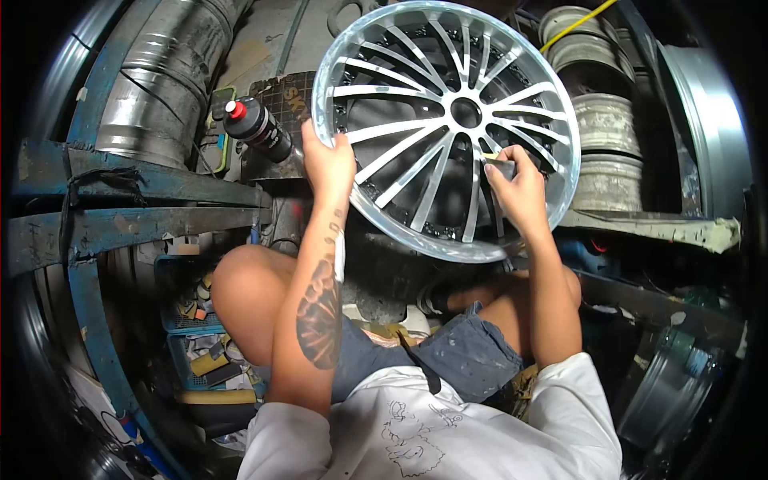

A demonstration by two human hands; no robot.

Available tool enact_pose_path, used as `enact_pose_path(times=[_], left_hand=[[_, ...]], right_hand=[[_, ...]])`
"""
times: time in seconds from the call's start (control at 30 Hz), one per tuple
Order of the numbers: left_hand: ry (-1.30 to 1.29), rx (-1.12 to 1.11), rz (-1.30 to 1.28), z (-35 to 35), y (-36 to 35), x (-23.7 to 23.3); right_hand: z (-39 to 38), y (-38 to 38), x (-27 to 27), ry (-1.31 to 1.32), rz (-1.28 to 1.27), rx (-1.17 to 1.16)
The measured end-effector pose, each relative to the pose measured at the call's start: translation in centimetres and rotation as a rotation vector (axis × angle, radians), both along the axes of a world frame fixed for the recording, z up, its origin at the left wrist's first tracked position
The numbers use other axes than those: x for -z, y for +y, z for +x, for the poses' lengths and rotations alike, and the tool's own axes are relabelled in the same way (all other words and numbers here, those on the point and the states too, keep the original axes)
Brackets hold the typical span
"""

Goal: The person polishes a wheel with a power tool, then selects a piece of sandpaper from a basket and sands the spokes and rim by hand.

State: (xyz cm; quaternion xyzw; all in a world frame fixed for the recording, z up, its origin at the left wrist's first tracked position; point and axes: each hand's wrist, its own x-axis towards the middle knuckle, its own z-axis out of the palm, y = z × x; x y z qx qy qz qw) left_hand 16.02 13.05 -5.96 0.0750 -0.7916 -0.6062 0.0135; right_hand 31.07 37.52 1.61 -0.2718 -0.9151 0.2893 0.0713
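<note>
A large alloy wheel rim (464, 114) with bright silver spokes and dark gaps between them is tilted in front of me. My left hand (330, 164) is closed round its left edge. My right hand (518, 188) is over the lower right spokes, its fingers pinching a small dark block (502, 168) with a yellowish edge against a spoke. Left of the rim, a black bottle (260, 132) with a red and white cap leans beside my left hand.
Stacked rims (602, 136) stand at the right and metal barrels (164, 88) at the upper left. Blue metal bars (144, 228) cross the left side. Blue baskets (192, 326) with sanding pieces sit by my left knee. Another rim (668, 392) lies at lower right.
</note>
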Motion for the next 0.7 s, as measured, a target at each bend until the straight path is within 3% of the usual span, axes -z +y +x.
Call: enact_pose_path(times=[0.07, 0.13, 0.2, 0.33, 0.47, 0.57, 0.67, 0.7], left_hand=[[-0.009, -0.063, 0.141, 0.9, 0.7, 0.6], [-0.018, -0.042, 0.142, 0.6, 0.6, 0.4], [-0.029, -0.033, 0.129, 0.7, 0.5, -0.1], [-0.012, -0.036, 0.113, 0.5, 0.6, -0.4], [-0.007, -0.043, 0.148, 0.8, 0.6, 0.1], [0.001, -0.041, 0.159, 0.8, 0.6, 0.0], [0.002, -0.044, 0.178, 0.8, 0.5, 0.2], [0.003, -0.045, 0.181, 0.7, 0.5, 0.2]], right_hand=[[-0.8, -1.9, -0.3, 0.261, 0.22, -0.254], [-0.8, -4.5, -0.4, 0.313, -0.028, -0.38], [-0.1, -6.7, -1.0, 0.051, -0.574, -0.311], [-0.9, -7.5, -0.3, 0.089, -1.183, -0.257], [-1.0, -7.9, -0.4, 0.173, -1.21, -0.326], [-1.0, -7.8, -0.6, 0.068, -1.454, -0.283], [-0.9, -8.7, -0.5, 0.097, -1.408, -0.247], [-0.9, -8.5, 0.1, 0.112, -1.25, -0.276]])
